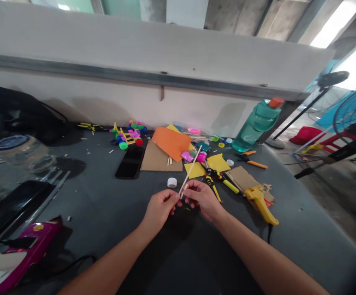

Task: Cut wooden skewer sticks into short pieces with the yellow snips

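Note:
Over the dark table, my left hand [161, 207] pinches the lower end of a long thin wooden stick [192, 167], which slants up and to the right. My right hand [204, 198] is closed close beside it, fingertips on a short pale stick piece [183, 191] lying alongside the long one. Whether the two pieces touch is too small to tell. Just beyond my fingers sits a white bottle cap [172, 182]. Black-and-yellow pliers [212, 186] lie past my right hand, near yellow paper [219, 163].
A yellow glue gun [262, 205] rests on cardboard at right, below orange-handled pliers [253, 163] and a teal bottle [256, 125]. Behind are orange paper [172, 141], a black phone [130, 162] and small colourful models [127, 137]. A clear jar [23, 153] and magenta device [33, 250] stand left.

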Demonstrator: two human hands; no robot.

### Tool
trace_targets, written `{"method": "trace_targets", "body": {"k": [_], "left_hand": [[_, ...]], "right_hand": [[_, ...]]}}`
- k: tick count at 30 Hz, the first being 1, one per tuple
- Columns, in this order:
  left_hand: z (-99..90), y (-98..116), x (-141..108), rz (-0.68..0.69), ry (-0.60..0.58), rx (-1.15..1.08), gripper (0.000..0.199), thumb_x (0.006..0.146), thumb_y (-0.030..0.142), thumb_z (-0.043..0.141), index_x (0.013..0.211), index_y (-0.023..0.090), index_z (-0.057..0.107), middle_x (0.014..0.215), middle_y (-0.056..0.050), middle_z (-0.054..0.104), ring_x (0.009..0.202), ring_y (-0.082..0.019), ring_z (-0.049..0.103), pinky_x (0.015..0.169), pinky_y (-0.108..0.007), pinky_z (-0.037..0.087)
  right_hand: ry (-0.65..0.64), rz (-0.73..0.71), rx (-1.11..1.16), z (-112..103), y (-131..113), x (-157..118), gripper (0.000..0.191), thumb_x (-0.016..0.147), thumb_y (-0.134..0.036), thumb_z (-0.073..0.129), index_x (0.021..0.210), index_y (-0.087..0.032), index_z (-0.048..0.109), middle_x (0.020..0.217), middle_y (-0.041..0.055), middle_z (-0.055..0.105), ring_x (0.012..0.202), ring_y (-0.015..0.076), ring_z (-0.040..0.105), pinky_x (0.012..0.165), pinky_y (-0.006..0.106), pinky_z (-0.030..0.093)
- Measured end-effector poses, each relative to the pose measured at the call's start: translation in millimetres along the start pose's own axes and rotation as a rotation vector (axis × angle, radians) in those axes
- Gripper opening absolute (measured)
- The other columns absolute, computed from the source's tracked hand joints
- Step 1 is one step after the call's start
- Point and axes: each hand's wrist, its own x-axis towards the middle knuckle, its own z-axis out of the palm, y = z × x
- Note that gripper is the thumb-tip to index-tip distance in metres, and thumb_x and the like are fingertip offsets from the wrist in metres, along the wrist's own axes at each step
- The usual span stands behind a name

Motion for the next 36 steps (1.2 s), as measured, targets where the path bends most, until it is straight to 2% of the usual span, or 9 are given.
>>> {"method": "trace_targets", "body": {"k": [13,21,26,30,33,36], "left_hand": [[-0.5,2.6,-3.8,0.072,0.034,0.105,0.023,0.076,0.037,0.055,0.068,0.017,0.060,0.060,0.000,0.059,0.047,-0.010,0.046,0.046,-0.021,0.036],[-0.4,6.6,-6.8,0.105,0.093,0.143,0.022,0.076,0.037,0.056,0.067,0.017,0.059,0.059,0.001,0.058,0.047,-0.010,0.047,0.047,-0.021,0.037],[-4.1,6.4,-6.2,0.150,0.152,0.140,0.023,0.077,0.038,0.054,0.068,0.018,0.058,0.059,0.002,0.056,0.048,-0.010,0.048,0.047,-0.021,0.037],[-10.0,6.1,-3.3,0.165,0.157,0.082,0.022,0.078,0.038,0.053,0.071,0.018,0.058,0.058,0.003,0.054,0.047,-0.010,0.047,0.047,-0.020,0.037],[-16.4,6.5,0.0,0.183,0.176,0.041,0.021,0.078,0.037,0.053,0.073,0.017,0.057,0.060,0.003,0.055,0.047,-0.009,0.047,0.047,-0.020,0.038],[-22.6,6.4,3.1,0.213,0.213,0.036,0.021,0.079,0.037,0.052,0.074,0.017,0.057,0.060,0.003,0.055,0.048,-0.009,0.048,0.048,-0.020,0.038]], "right_hand": [[-0.006,-0.053,0.006,5.5,0.8,-4.8,0.014,0.063,-0.022,0.070,0.071,-0.018,0.060,0.059,-0.0038,0.057,0.048,0.0070,0.047,0.039,0.017,0.036],[0.014,-0.103,-0.024,4.2,-1.4,-6.5,0.013,0.067,-0.028,0.069,0.070,-0.018,0.061,0.056,-0.0044,0.052,0.047,0.0065,0.044,0.038,0.016,0.037],[0.009,-0.148,-0.111,6.1,-3.2,-7.8,0.013,0.069,-0.029,0.066,0.073,-0.019,0.060,0.059,-0.0024,0.058,0.046,0.0076,0.048,0.037,0.017,0.040],[-0.063,-0.186,-0.187,11.1,-9.0,-8.0,0.015,0.070,-0.032,0.066,0.075,-0.019,0.061,0.067,0.0007,0.065,0.051,0.0096,0.055,0.040,0.019,0.044],[-0.107,-0.147,-0.197,17.1,-14.1,-4.7,0.017,0.069,-0.034,0.067,0.072,-0.018,0.061,0.067,0.0013,0.065,0.052,0.0111,0.058,0.040,0.020,0.046],[-0.112,-0.042,-0.206,24.6,-17.1,0.4,0.017,0.066,-0.029,0.069,0.071,-0.017,0.058,0.068,0.0018,0.066,0.054,0.0120,0.060,0.041,0.020,0.047]]}}
